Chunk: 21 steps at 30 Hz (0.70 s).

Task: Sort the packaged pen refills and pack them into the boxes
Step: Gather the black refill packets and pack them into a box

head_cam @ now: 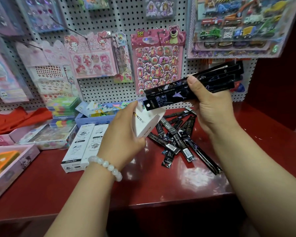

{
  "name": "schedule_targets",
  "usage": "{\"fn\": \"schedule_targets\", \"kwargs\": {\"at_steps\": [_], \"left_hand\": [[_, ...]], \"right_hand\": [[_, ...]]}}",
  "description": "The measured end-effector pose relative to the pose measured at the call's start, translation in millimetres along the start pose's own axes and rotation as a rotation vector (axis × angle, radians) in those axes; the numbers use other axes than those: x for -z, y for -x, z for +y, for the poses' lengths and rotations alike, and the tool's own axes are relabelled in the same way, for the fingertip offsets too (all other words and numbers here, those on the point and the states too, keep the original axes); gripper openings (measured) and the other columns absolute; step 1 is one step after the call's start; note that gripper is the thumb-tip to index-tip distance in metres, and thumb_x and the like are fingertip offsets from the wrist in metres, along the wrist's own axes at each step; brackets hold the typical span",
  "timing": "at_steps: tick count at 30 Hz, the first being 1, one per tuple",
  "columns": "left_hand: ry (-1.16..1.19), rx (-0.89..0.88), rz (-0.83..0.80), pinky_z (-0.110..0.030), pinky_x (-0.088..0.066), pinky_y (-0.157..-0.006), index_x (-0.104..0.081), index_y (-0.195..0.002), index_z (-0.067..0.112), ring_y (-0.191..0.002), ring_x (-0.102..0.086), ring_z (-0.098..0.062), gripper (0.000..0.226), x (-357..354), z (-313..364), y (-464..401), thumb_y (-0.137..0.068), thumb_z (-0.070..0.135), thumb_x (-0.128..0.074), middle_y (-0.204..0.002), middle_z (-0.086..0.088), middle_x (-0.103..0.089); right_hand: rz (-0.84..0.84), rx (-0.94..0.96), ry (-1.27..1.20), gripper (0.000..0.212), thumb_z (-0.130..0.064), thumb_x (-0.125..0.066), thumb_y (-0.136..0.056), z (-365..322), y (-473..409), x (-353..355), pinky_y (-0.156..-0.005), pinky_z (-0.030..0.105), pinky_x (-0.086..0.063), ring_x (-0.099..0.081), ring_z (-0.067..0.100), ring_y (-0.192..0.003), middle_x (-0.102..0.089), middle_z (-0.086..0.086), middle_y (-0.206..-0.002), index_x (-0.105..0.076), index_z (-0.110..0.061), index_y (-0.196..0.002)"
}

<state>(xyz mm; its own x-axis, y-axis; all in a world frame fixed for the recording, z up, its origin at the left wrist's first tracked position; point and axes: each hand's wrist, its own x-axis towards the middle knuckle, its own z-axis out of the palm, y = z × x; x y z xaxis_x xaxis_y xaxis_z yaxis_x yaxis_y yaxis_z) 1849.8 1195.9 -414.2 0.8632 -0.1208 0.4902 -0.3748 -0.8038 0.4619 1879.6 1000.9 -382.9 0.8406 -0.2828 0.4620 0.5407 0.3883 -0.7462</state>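
Note:
My left hand (121, 135) grips a small white box (146, 123), held above the red counter with its flaps open toward the right. My right hand (210, 106) grips a bundle of several black packaged pen refills (174, 94), thumb on top. The bundle's lower-left end reaches the open mouth of the white box. A loose pile of black refill packs (179, 139) lies on the counter below both hands. Two closed white boxes (85, 146) lie side by side to the left of my left wrist.
A white pegboard (99, 86) hung with sticker sheets rises behind the red counter (143, 185). A blue box (92, 119) of colourful items, pink trays (12, 165) and a red cloth (15, 120) sit at the left. A red wall (277, 93) stands to the right.

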Motion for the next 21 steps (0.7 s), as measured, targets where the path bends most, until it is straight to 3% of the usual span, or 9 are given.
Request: {"fn": "schedule_targets", "kwargs": {"at_steps": [1, 4, 7, 9, 11, 13, 16, 19, 21], "left_hand": [[0.01, -0.015, 0.012, -0.011, -0.026, -0.087, -0.03, -0.144, 0.023, -0.123, -0.036, -0.006, 0.091, 0.7, 2.6, 3.8, -0.066, 0.01, -0.073, -0.136, 0.006, -0.046], [0.033, -0.04, 0.052, -0.009, -0.025, -0.081, -0.034, -0.142, 0.023, -0.115, -0.034, -0.002, 0.088, 2.4, 8.0, 12.7, -0.065, 0.009, -0.074, -0.132, 0.005, -0.048], [0.062, -0.003, 0.082, -0.017, -0.032, -0.083, -0.035, -0.141, 0.026, -0.107, -0.044, -0.009, 0.087, 6.1, 9.7, 18.2, -0.065, 0.011, -0.075, -0.124, 0.01, -0.048], [0.076, 0.013, 0.101, -0.021, -0.035, -0.078, -0.035, -0.14, 0.028, -0.094, -0.047, -0.012, 0.086, 8.7, 9.6, 20.3, -0.066, 0.012, -0.075, -0.114, 0.015, -0.043], [0.072, 0.007, 0.115, -0.019, -0.033, -0.076, -0.035, -0.14, 0.027, -0.095, -0.046, -0.011, 0.086, 9.3, 9.0, 21.6, -0.065, 0.011, -0.075, -0.11, 0.018, -0.039], [0.064, -0.014, 0.119, -0.019, -0.033, -0.08, -0.035, -0.141, 0.026, -0.101, -0.047, -0.012, 0.088, 8.8, 10.3, 23.1, -0.065, 0.011, -0.076, -0.108, 0.019, -0.037], [0.087, -0.029, 0.116, -0.019, -0.035, -0.081, -0.034, -0.143, 0.027, -0.102, -0.048, -0.011, 0.088, 9.4, 14.7, 25.5, -0.066, 0.014, -0.076, -0.107, 0.022, -0.037], [0.102, -0.051, 0.124, -0.018, -0.034, -0.083, -0.031, -0.144, 0.028, -0.107, -0.044, -0.006, 0.089, 11.7, 17.9, 27.5, -0.068, 0.014, -0.076, -0.109, 0.022, -0.036], [0.112, -0.061, 0.139, -0.018, -0.034, -0.085, -0.029, -0.144, 0.03, -0.11, -0.041, -0.002, 0.09, 12.6, 18.9, 28.7, -0.068, 0.015, -0.075, -0.111, 0.023, -0.037]], "right_hand": [[-0.015, 0.003, 0.019, 0.01, -0.026, -0.085, -0.065, 0.2, 0.3, -0.5, -0.095, 0.053, -0.049, -0.068, 0.022, -0.091, -0.073, -0.005, -0.079, -0.075, -0.028, -0.069], [-0.079, -0.024, 0.087, 0.037, -0.051, -0.088, -0.044, 2.5, 1.5, 3.7, -0.097, 0.054, -0.048, -0.067, 0.026, -0.094, -0.072, -0.005, -0.08, -0.074, -0.028, -0.069], [-0.2, -0.051, 0.106, 0.047, -0.05, -0.089, -0.043, 3.6, 2.6, 9.1, -0.095, 0.056, -0.048, -0.067, 0.027, -0.09, -0.071, 0.001, -0.081, -0.073, -0.018, -0.073], [-0.278, -0.07, 0.145, 0.062, -0.048, -0.09, -0.043, -0.1, 0.5, 12.2, -0.094, 0.056, -0.049, -0.066, 0.031, -0.093, -0.069, 0.01, -0.088, -0.068, -0.008, -0.085], [-0.346, -0.082, 0.223, 0.076, -0.049, -0.09, -0.045, -7.2, -2.8, 12.9, -0.095, 0.056, -0.048, -0.065, 0.036, -0.102, -0.067, 0.017, -0.099, -0.062, 0.0, -0.096], [-0.443, -0.063, 0.336, 0.068, -0.047, -0.088, -0.052, -14.3, -7.0, 10.8, -0.095, 0.049, -0.05, -0.065, 0.032, -0.105, -0.069, 0.014, -0.103, -0.065, -0.001, -0.098], [-0.587, -0.021, 0.453, 0.029, -0.023, -0.08, -0.065, -22.2, -10.8, 2.3, -0.078, 0.024, -0.052, -0.067, 0.009, -0.088, -0.071, -0.009, -0.084, -0.066, -0.015, -0.089], [-0.642, 0.004, 0.495, 0.033, -0.019, -0.085, -0.059, -24.5, -11.9, -7.8, -0.068, 0.013, -0.047, -0.061, -0.003, -0.073, -0.065, -0.018, -0.069, -0.058, -0.02, -0.079], [-0.69, -0.016, 0.529, 0.038, -0.025, -0.087, -0.057, -21.7, -11.6, -13.4, -0.071, 0.018, -0.049, -0.064, 0.003, -0.077, -0.067, -0.013, -0.076, -0.062, -0.015, -0.083]]}}
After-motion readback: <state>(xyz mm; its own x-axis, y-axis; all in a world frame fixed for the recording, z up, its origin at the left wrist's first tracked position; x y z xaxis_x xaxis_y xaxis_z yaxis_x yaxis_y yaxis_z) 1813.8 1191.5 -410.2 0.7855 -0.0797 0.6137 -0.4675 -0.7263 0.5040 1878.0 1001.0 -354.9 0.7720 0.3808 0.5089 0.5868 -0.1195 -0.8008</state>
